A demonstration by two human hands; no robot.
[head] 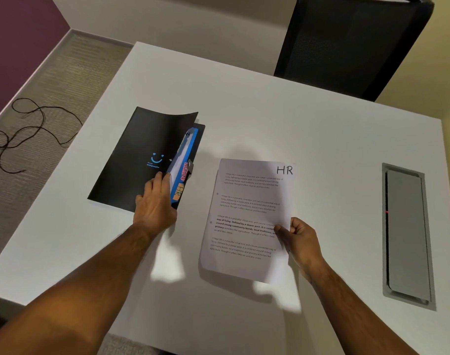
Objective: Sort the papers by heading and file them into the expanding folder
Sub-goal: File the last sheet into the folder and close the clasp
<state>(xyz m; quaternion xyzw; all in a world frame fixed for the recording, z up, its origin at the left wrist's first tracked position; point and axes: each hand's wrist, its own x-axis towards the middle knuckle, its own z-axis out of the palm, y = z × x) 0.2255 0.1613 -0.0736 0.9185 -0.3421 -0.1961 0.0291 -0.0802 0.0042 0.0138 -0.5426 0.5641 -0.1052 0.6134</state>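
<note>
Fingers (pixel 160 178) of the left hand (pixel 154 201) rest at the open edge of the black folder (pixel 139 155), curled over the front cover where it lifts away from the inner dividers. Right hand (pixel 299 237) pinches the right edge of a printed sheet (pixel 247 221), thumb on top, remaining fingers curled beneath. The sheet carries the handwritten heading "HR" at its top right corner (four blocks of small print fill the rest) and is held just above the white bench (pixel 295 129), to the right of the folder and apart from it. Inside the folder mouth, a blue divider (pixel 190 142) shows, with a pink tab (pixel 185 171) and an orange tab marked "HR" (pixel 179 192) near the left hand. A grey cable hatch (pixel 406 234) sits in the bench on the right. A black chair (pixel 347 42) stands behind the bench, and a dark cord (pixel 26 131) lies on the floor at left.
</note>
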